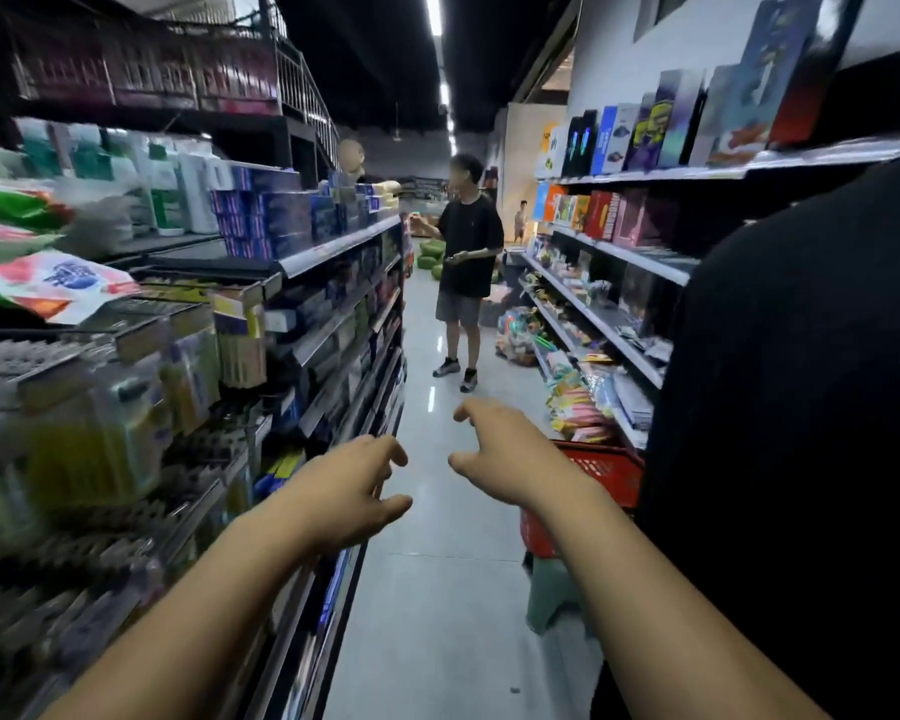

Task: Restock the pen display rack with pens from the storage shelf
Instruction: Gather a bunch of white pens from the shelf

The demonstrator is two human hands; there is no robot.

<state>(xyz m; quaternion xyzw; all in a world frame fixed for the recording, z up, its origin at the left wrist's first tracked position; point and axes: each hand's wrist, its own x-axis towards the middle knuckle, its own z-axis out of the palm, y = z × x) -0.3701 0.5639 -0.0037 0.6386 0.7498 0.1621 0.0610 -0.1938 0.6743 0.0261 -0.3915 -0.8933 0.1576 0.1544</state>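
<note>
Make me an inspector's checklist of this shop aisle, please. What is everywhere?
Surface: pale, shiny floor running down the aisle.
Job's things: no pens or pen rack can be made out; the left shelves hold boxes and packs, too blurred to name.
Clutter: red basket low on the right; heap of colourful goods on the floor by the right shelves.
Grips: left hand and right hand both reach forward, fingers loose, holding nothing.
Cables: nothing seen.
Surroundings: person in a black T-shirt stands down the aisle; a dark-clothed person is close on the right; staircase beyond the left shelves.
</note>
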